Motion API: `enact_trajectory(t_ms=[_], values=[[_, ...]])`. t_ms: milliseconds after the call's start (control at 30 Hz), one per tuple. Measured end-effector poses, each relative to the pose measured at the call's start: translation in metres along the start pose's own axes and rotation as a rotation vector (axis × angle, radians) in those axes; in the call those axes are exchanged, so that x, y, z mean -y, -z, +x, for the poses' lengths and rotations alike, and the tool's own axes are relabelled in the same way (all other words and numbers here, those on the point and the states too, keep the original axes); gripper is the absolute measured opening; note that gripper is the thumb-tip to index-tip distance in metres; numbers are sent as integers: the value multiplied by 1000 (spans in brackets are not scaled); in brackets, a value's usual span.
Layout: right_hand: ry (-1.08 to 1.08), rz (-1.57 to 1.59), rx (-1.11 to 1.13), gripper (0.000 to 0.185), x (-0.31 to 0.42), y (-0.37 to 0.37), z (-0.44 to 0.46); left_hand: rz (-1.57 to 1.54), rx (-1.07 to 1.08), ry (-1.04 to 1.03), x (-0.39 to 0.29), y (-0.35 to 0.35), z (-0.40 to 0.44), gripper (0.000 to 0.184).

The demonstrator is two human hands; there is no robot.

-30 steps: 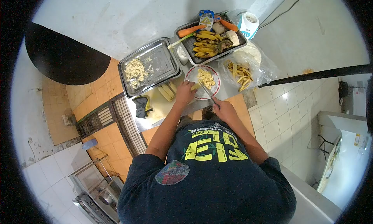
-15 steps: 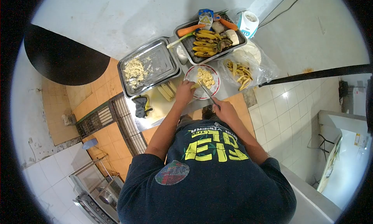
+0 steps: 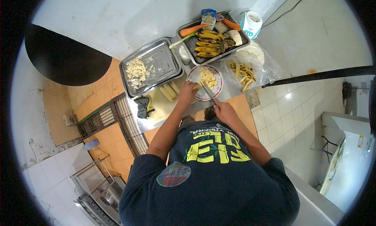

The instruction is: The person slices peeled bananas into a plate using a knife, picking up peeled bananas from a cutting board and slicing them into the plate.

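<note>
My left hand is closed on a short piece of peeled banana over the left side of a red-rimmed white plate. In my right hand is a knife, its blade reaching across the plate next to the banana piece. Cut banana slices lie in the plate's middle and right. Left of my left hand, peeled bananas rest on a pale board. A dark cloth-like item with a yellow edge lies at the board's left end.
A metal tray with a crumbly pale mash stands at the back left. Behind the plate, another tray holds unpeeled bananas and carrots. Banana peels lie on a plastic bag at the right, near a white-and-blue appliance.
The knife blade has shifted slightly against the banana piece over the plate. Both hands stay in nearly the same place, and the whole view has moved a little.
</note>
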State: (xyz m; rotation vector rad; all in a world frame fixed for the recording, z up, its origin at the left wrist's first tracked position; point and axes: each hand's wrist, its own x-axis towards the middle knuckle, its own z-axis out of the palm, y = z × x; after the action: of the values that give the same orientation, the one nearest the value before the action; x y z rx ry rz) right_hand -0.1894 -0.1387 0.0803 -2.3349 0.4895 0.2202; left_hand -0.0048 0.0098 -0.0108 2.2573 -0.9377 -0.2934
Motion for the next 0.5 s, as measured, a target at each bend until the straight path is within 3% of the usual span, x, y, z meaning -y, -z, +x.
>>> enact_trajectory(t_ms=[267, 500], values=[[27, -122, 44, 46, -9, -12, 7, 10, 3, -28, 1, 2, 0, 37], [-123, -226, 32, 46, 7, 14, 7, 39, 15, 6, -2, 4, -2, 38]])
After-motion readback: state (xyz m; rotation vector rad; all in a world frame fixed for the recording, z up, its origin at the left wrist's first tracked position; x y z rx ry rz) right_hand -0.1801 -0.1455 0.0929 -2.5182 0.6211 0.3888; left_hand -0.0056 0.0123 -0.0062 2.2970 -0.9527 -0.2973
